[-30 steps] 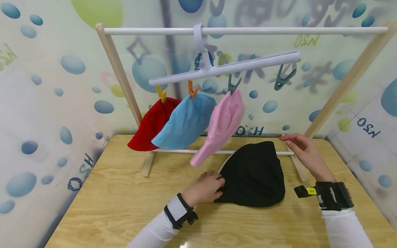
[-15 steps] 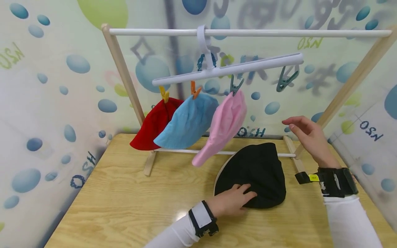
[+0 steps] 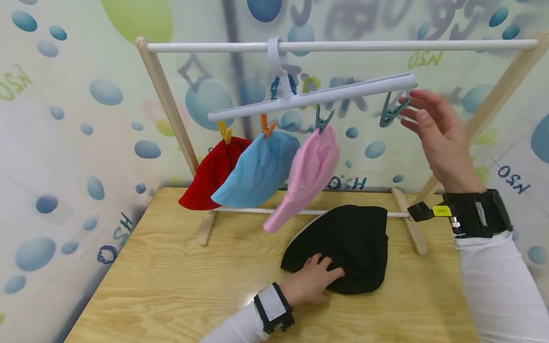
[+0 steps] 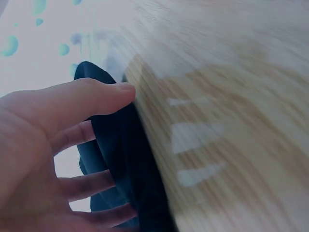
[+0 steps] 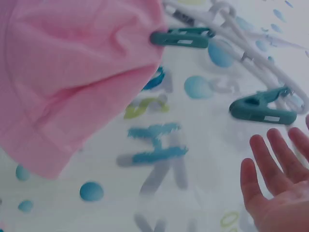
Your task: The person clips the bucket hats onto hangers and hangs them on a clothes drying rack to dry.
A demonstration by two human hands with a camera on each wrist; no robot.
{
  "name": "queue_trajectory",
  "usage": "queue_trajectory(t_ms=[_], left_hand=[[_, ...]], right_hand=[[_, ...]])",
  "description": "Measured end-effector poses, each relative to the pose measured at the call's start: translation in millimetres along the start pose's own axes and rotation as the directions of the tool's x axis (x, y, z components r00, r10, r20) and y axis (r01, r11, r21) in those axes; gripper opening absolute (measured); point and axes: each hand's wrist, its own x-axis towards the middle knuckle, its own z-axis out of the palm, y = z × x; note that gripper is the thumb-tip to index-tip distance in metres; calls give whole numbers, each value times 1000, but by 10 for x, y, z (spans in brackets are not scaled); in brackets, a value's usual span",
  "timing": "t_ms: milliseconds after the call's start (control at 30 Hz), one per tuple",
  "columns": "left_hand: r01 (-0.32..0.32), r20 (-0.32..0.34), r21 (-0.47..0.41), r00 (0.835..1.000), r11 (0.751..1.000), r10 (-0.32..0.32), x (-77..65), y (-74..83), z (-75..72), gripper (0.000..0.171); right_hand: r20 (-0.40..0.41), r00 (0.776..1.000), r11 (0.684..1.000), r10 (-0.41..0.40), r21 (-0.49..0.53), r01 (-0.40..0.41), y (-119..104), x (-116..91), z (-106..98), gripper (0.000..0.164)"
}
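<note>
A black hat lies flattened on the table. My left hand rests on its near left part, fingers spread over the cloth; in the left wrist view the thumb lies across the dark fabric. My right hand is raised at the right end of a white hanger, beside a green clothespin hanging there with no hat in it. In the right wrist view, the right hand's fingers extend just below that clothespin, without gripping it.
Red, blue and pink hats hang from the hanger by yellow, orange and green clothespins. The hanger tilts on the white top rod of a wooden rack. A lower rod runs behind the black hat.
My right hand has risen from near the rack's right foot to the hanging green clothespin. My left hand moved onto the black hat, which has slid slightly left and nearer.
</note>
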Motion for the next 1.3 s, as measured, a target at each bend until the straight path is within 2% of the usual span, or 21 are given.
queue_trajectory(t_ms=[100,333,533,567,667,800,933,1067,1200,1300], left_hand=[[24,-20,9,1000,1000,-24,-38,-14,22,48],[113,-85,-10,990,993,-114,-47,-56,56,59],[166,-103,-34,980,986,-169,-18,-82,65,55],[173,-104,-38,979,984,-176,-18,-85,66,53],[192,-115,-37,974,981,-195,-14,-96,86,50],[219,-136,-39,965,975,-222,-7,-116,119,47],[252,-164,-40,953,967,-255,1,-125,121,41],[265,-226,-71,935,962,-274,14,-90,98,31],[222,-318,-92,917,971,-240,41,-19,59,24],[187,-373,-32,909,982,-185,58,6,9,22]], right_hand=[[-11,1000,999,-19,45,20,-52,39,60,36],[-73,996,999,-46,7,47,46,33,140,27],[-120,987,990,-104,81,114,136,-2,149,21],[-114,988,988,-101,104,113,151,-3,150,20],[-95,991,991,-92,87,100,189,-11,153,19],[-35,997,992,-64,103,67,244,-38,142,17],[38,999,984,-38,174,31,303,-85,119,16],[96,995,964,-12,266,-14,331,-133,95,13],[138,990,944,-19,329,-27,291,-203,43,12],[153,988,944,-26,330,-26,246,-243,13,14]])
